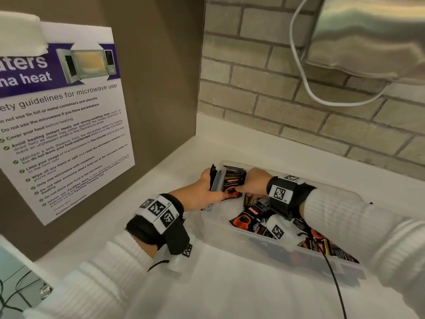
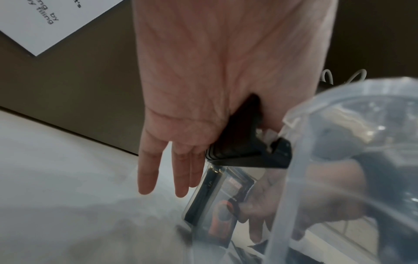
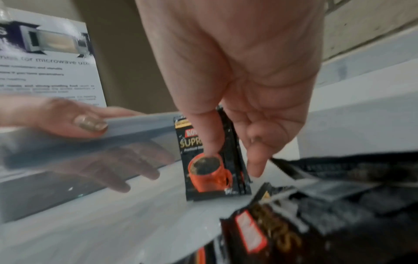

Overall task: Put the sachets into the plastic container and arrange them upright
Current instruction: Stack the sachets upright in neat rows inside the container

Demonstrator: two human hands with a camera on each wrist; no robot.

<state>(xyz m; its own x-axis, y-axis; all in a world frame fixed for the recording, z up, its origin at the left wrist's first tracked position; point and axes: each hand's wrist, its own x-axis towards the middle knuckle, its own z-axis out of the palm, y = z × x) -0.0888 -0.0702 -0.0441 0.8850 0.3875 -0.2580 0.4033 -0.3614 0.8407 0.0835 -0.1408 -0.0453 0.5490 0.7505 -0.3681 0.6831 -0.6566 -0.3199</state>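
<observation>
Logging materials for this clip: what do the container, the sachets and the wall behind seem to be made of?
Container: translucent, slightly frosted plastic; the left hand at its end wall shows through it in the right wrist view.
Sachets: glossy printed film, probably foil-laminated, with crimped edges and sheen.
Wall: matte grey-beige brick or brick-look tile with recessed mortar lines; which one cannot be told.
</observation>
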